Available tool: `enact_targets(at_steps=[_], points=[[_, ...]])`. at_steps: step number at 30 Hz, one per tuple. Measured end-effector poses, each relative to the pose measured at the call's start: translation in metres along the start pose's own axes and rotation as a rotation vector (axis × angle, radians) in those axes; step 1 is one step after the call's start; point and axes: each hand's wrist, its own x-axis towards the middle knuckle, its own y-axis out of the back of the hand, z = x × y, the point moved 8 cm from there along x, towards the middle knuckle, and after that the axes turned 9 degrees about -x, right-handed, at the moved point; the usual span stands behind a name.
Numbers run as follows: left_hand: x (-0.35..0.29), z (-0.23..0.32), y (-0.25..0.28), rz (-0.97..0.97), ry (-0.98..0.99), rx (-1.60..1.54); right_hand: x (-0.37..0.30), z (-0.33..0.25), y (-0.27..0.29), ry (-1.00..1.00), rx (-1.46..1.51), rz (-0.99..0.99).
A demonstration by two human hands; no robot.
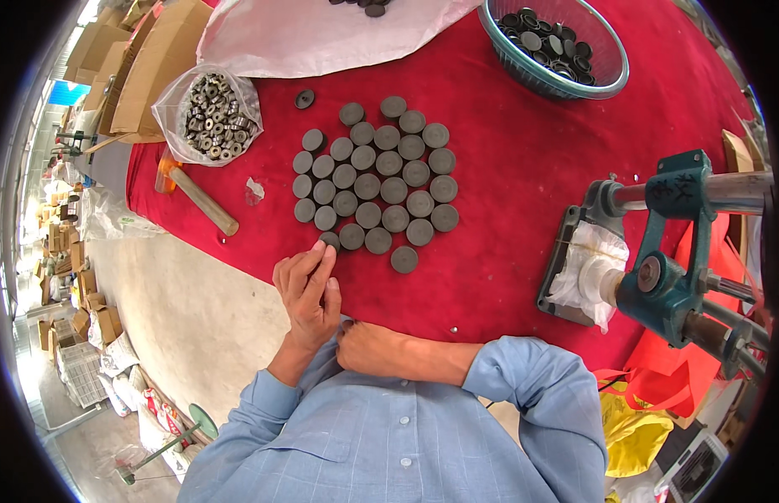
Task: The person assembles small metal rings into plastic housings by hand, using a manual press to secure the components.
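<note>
Many round black discs, such as this black disc [367, 186], stand close together in the middle of the red cloth [515, 210]. My left hand [308, 293] is at the near left edge of the group, its fingers stretched out and the thumb apart. Its fingertips touch one black disc [329, 240], partly covered by them. Close to my body, my right hand [360, 345] is curled against the left sleeve [322, 362]; its fingertips are hidden, so whatever it may hold does not show.
At left, a hammer [203, 199] lies below a plastic bag of metal rings [215, 117]. A clear bowl [611, 80] of black parts stands far right, near a white sheet [322, 46]. A green press [657, 272] occupies the right side. One loose black part [304, 99] lies apart.
</note>
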Motion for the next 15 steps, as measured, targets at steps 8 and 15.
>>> enact_targets(at_steps=[8,15], points=[[-0.002,0.003,0.000,-0.034,0.017,0.042,0.001,-0.001,-0.006,0.007,0.061,0.028],[0.036,-0.004,0.006,0.000,0.097,0.116,0.000,-0.005,-0.013,0.034,0.045,-0.005]])
